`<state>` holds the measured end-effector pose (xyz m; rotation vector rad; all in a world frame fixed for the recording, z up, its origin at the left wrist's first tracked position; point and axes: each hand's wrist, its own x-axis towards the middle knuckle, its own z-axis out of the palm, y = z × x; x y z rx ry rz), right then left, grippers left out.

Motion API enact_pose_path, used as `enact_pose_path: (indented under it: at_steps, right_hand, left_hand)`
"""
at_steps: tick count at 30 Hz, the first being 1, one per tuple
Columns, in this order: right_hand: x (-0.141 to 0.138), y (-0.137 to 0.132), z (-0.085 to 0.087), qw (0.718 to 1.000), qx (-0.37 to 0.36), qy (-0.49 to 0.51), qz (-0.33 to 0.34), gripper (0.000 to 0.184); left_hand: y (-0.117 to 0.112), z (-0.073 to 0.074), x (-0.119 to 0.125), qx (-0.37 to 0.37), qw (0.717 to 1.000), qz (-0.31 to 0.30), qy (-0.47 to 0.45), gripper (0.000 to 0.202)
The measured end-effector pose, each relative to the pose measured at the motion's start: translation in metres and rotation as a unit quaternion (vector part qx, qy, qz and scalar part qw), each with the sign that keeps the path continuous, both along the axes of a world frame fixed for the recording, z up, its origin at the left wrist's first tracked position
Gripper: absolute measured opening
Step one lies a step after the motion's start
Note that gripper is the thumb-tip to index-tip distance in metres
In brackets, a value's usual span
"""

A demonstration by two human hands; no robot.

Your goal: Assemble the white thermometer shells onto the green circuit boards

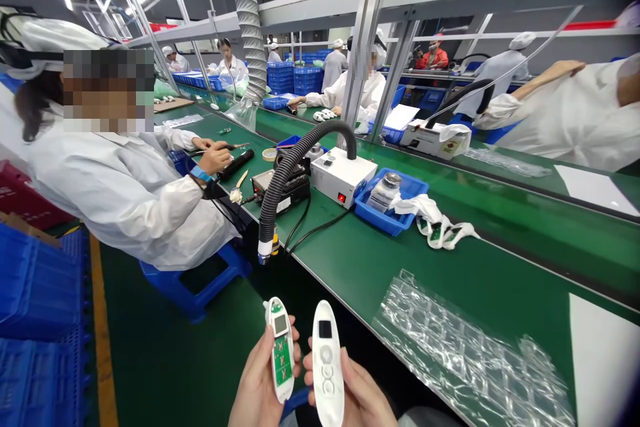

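White shell [327,363]: right hand [363,400] grips its lower end; light, slippery.
Circuit half [280,347]: left hand [260,390] pinches edges; fragile.

glossy white plastic cover [327,363], matt green bench [380,267]

Left hand [260,383] gripping a white handheld casing half with exposed green circuit board [280,347]; right hand [360,393] holding a white oval plastic front cover with button cut-outs [327,363] just beside it, both upright. To the right, clear plastic blister tray [470,353] lying on green workbench [360,260]. Farther back, blue plastic bin [395,203], black corrugated hose [285,173], white-coated co-worker [125,193] seated at left.
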<state>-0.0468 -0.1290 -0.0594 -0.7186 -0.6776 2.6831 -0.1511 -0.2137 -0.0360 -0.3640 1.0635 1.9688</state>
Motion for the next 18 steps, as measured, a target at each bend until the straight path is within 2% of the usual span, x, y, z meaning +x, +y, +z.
enact_pose_path:
  at_steps: [4,10,13,15,18]
  right_hand:
    - [0.003,0.005,0.001,0.997,-0.054,0.04,0.033,0.045]
    - [0.007,0.008,0.012,0.999,-0.028,0.024,0.026,0.041]
    - [0.008,0.007,0.01,0.997,0.076,-0.003,-0.01,0.045]
    - [0.01,0.007,0.007,0.985,0.164,-0.025,-0.043,0.051]
    - [0.013,0.007,0.004,0.971,0.225,-0.056,-0.066,0.056]
  left_hand:
    - [0.001,0.005,0.002,-0.012,1.0,-0.012,0.008,0.041]
    - [0.005,0.015,0.008,-0.051,0.998,-0.03,0.033,0.04]
    - [0.011,0.018,0.014,-0.054,0.995,-0.052,0.066,0.04]
    - [0.017,0.017,0.02,-0.04,0.991,-0.069,0.107,0.041]
    - [0.027,0.012,0.031,-0.035,0.981,-0.087,0.167,0.045]
